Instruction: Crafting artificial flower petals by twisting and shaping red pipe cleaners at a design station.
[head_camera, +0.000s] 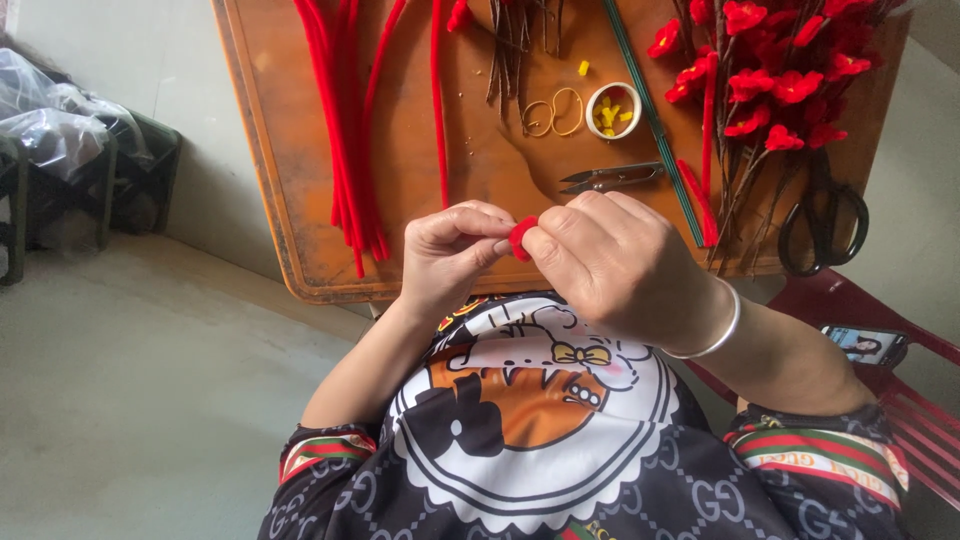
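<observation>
step: shaping red petal (522, 238) near table (300, 190) edge | grip: left hand (450, 250), right hand (600, 262) both pinched on it | next, likely: steady fingertip control

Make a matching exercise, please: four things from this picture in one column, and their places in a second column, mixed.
Things:
1. small red piece
2. black scissors
3. small round cup with yellow bits
4. red fuzzy stems

Places:
A. right edge of the wooden table, below the red flower branches
B. left part of the table, lying lengthwise
C. pinched between the left hand and the right hand
D. middle of the table, beside two rubber bands

Pairs: 1-C, 2-A, 3-D, 4-B
</observation>
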